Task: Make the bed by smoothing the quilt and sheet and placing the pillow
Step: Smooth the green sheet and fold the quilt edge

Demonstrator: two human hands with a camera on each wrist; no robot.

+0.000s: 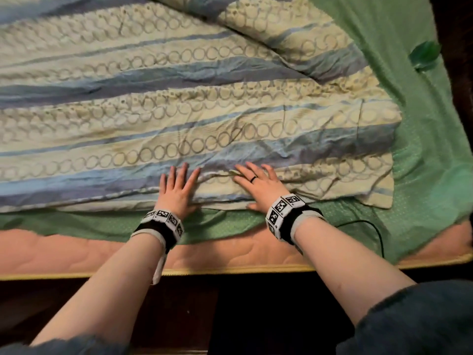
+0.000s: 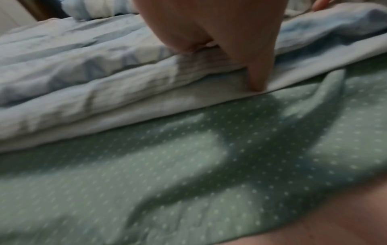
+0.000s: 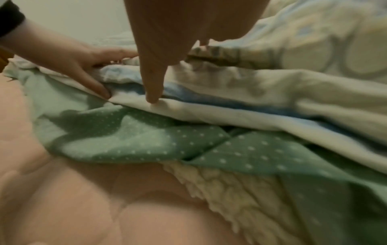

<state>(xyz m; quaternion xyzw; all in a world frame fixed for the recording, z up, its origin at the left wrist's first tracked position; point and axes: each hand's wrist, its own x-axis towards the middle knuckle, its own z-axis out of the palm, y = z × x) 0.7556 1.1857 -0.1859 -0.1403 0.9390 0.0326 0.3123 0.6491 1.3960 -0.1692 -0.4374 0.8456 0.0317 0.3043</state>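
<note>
A cream and blue striped quilt (image 1: 179, 111) with ring patterns covers most of the bed, creased near its front edge. Under it lies a green dotted sheet (image 1: 422, 124), rumpled along the near side (image 2: 188, 165). My left hand (image 1: 179, 185) lies flat on the quilt's near edge, fingers spread. My right hand (image 1: 258, 183), with a dark ring, presses flat beside it. In the wrist views each thumb (image 2: 259, 82) (image 3: 154, 97) touches the quilt hem. No pillow is in view.
The pink quilted mattress (image 1: 76, 252) shows bare along the near edge, with a yellow trim. A black cable (image 1: 376, 231) runs over the sheet at right. A green object (image 1: 425, 55) lies on the sheet at far right. Dark floor lies below.
</note>
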